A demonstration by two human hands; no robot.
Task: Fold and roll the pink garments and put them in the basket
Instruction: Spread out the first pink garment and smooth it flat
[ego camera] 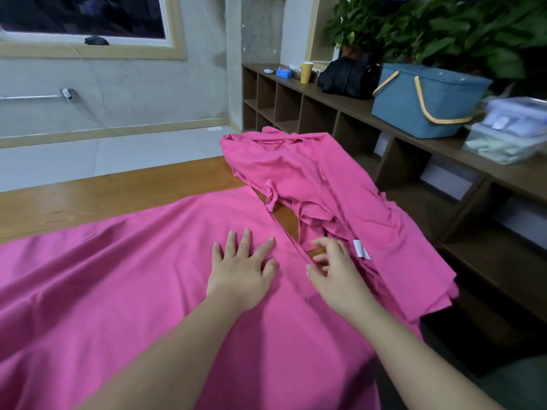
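Observation:
A pink garment [124, 279] lies spread flat across the wooden table [103, 199]. My left hand [241, 269] presses on it palm down, fingers straight and spread. Just to the right, my right hand [334, 270] hovers at the garment's right edge with fingers loosely curled; whether it pinches the cloth is unclear. A rumpled heap of more pink garments [319, 184] lies at the table's right end, a white label [360, 248] showing on it. The blue woven basket [426, 102] with yellow handles stands on the shelf unit at the right.
A brown cubby shelf [334, 113] runs along the right, carrying a yellow cup [306, 72], a black bag [346, 76] and clear plastic boxes [509, 128]. Green plants [444, 28] stand behind the basket. A tiled floor and a grey wall lie beyond the table.

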